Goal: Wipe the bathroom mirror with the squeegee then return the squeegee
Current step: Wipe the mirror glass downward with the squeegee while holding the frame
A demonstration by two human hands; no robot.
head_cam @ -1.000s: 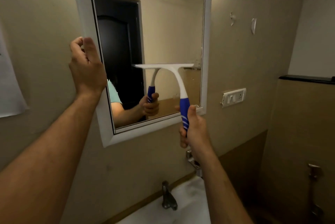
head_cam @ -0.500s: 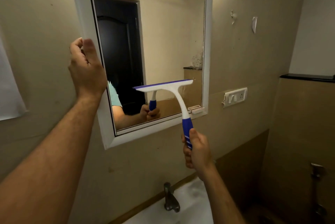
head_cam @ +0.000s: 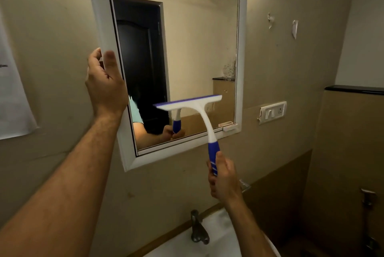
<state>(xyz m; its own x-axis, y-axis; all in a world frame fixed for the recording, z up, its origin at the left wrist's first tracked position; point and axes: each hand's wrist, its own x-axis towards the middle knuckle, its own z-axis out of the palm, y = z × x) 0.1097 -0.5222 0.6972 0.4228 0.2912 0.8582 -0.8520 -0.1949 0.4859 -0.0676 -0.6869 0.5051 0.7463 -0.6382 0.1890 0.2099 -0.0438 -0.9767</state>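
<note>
A white-framed mirror (head_cam: 240, 49) hangs on the beige wall. My left hand (head_cam: 104, 84) grips the frame's left edge, thumb on the front. My right hand (head_cam: 223, 177) is shut on the blue handle of a white and blue squeegee (head_cam: 204, 119). Its blade lies across the lower right part of the glass, tilted up to the right. The glass reflects the squeegee, a hand and a dark door.
A white washbasin (head_cam: 218, 236) with a dark metal tap (head_cam: 198, 229) sits below my right arm. A switch plate (head_cam: 273, 111) is on the wall right of the mirror. A small white holder (head_cam: 228, 126) sits at the mirror's lower right corner. Paper (head_cam: 12, 98) hangs at the left.
The squeegee has come down the glass from mid-height to the lower part, and my right hand has dropped below the frame. My left hand has stayed on the frame's edge.
</note>
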